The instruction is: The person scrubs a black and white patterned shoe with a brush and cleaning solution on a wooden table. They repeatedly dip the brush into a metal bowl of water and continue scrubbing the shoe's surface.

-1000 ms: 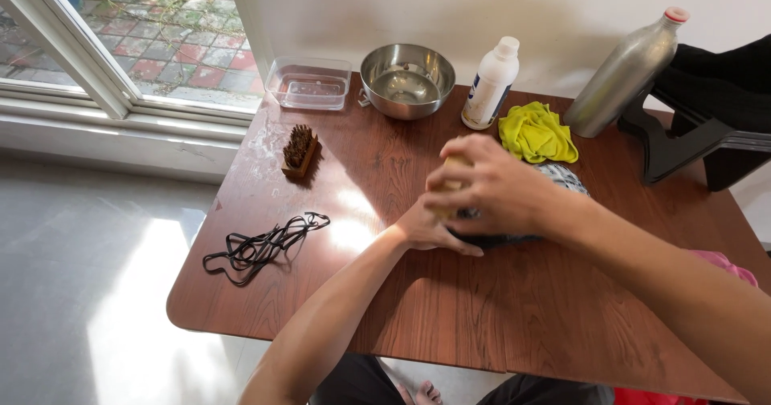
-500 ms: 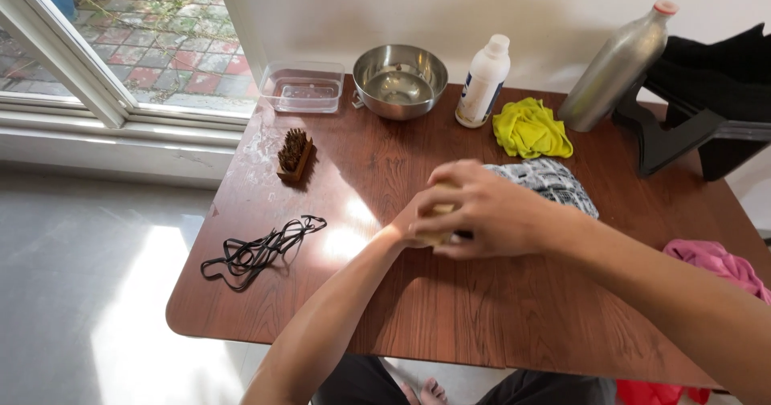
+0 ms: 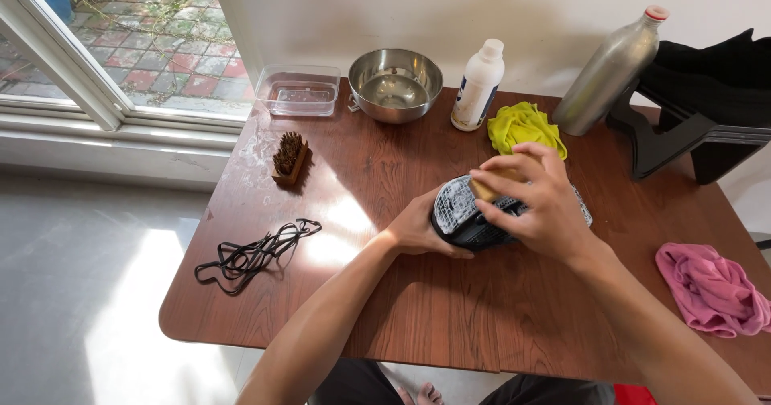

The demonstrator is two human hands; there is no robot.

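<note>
A dark shoe point(image 3: 464, 216) with a pale patterned sole lies on its side near the middle of the wooden table point(image 3: 418, 317). My left hand point(image 3: 418, 232) grips the shoe from below at its near end. My right hand point(image 3: 534, 204) is closed on a small tan wooden brush point(image 3: 484, 188), pressed against the sole. Most of the shoe's far end is hidden behind my right hand.
Black laces point(image 3: 253, 252) lie at the table's left. A second bristle brush point(image 3: 289, 158), clear plastic tub point(image 3: 299, 92), steel bowl point(image 3: 395, 84), white bottle point(image 3: 478, 85), yellow cloth point(image 3: 524, 126) and metal flask point(image 3: 606, 72) line the back. A pink cloth point(image 3: 711, 288) sits right.
The shoe has been turned so its sole faces up and left. My right hand has shifted along the sole with the brush. The camera has moved slightly.
</note>
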